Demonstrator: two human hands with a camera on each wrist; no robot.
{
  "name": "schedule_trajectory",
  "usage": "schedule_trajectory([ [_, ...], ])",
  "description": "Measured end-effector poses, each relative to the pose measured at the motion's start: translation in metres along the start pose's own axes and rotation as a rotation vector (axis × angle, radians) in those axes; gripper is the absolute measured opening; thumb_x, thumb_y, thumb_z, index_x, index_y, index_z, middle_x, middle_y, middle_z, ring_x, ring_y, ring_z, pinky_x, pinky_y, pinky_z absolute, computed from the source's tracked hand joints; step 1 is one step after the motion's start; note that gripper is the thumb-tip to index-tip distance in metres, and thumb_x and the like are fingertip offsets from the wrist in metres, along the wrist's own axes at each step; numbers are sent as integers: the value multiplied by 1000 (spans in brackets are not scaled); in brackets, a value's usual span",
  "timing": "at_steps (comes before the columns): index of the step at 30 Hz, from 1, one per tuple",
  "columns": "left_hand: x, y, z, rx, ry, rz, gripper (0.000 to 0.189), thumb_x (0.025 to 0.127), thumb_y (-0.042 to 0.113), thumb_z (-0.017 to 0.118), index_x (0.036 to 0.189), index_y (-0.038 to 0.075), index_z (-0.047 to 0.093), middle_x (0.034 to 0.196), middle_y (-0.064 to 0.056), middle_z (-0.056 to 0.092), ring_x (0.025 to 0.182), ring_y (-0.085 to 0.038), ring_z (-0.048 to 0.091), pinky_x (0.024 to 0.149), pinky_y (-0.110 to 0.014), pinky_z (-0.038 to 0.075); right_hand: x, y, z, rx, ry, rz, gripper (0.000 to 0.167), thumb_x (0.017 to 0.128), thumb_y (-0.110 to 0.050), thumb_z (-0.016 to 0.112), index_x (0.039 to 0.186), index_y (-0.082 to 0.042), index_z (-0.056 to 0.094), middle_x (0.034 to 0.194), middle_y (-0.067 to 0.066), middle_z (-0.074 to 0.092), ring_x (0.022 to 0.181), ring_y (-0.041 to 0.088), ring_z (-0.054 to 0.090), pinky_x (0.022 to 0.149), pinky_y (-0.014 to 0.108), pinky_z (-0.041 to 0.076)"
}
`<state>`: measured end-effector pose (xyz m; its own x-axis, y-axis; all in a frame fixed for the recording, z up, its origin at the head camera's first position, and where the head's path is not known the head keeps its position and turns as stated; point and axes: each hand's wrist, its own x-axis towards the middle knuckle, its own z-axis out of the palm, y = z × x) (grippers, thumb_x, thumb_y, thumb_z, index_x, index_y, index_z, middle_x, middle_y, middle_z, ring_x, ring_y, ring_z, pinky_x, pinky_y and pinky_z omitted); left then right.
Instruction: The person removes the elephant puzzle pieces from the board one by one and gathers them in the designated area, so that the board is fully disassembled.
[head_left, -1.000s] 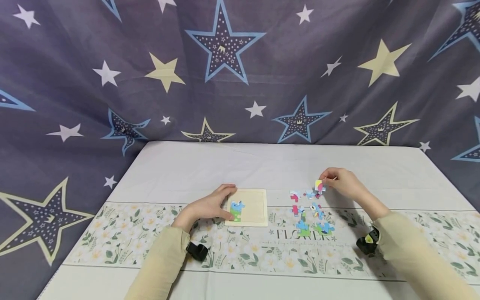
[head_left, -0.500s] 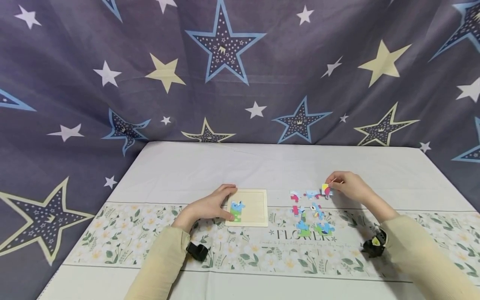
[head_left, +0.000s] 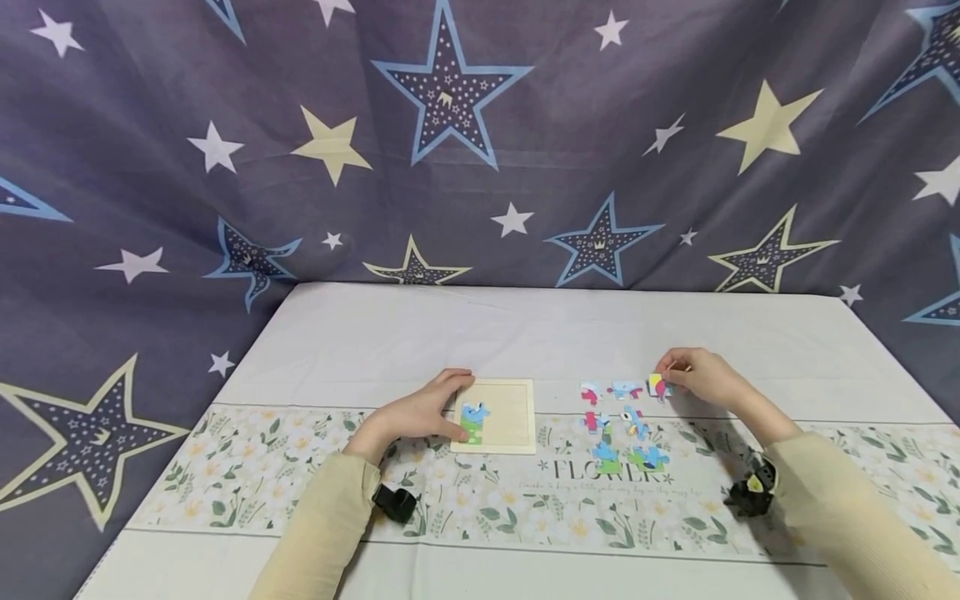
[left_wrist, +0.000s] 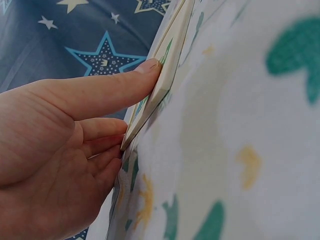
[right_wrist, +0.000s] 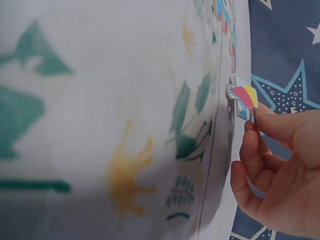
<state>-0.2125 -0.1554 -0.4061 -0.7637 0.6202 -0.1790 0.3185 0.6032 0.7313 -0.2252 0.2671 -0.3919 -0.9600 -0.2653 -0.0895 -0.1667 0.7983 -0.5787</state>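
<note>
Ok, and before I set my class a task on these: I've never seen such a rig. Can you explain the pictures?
There is no robot here: a person works bare-handed. The wide picture comes from a camera on the head, looking forward and down; the two close ones come from the wrist cameras. On the flower-printed tablecloth lies a square wooden tray with blue-and-green puzzle pieces along its left side; loose puzzle pieces lie to its right. The left hand grips the tray's left edge. The right hand pinches another piece, showing yellow and red, between thumb and fingers.
</note>
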Motion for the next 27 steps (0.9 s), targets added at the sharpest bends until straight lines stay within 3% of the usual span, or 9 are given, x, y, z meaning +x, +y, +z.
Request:
schedule_trajectory([
  [8,0,0,0,9,-3,-3,85,76,22,73,143,4,24,150,-10,13,138,-29,10,109,-47,19,3,6,2,-20,10,-33,11,90,-12,55,91,-5,64,80,4,61,66,14,51,58,29,43],
  [20,1,2,-1,8,-3,3,85,76,21,73,143,4,23,150,-10,12,138,-29,10,108,-48,19,5,10,3,-67,16,-13,11,89,-12,56,88,-5,63,80,4,62,65,14,49,58,29,41],
  [27,1,2,-1,7,-8,-2,86,76,21,73,143,4,23,150,-10,12,139,-28,10,108,-47,19,5,9,4,-104,30,-37,9,89,-12,57,85,-7,64,84,4,64,75,16,54,69,36,43],
])
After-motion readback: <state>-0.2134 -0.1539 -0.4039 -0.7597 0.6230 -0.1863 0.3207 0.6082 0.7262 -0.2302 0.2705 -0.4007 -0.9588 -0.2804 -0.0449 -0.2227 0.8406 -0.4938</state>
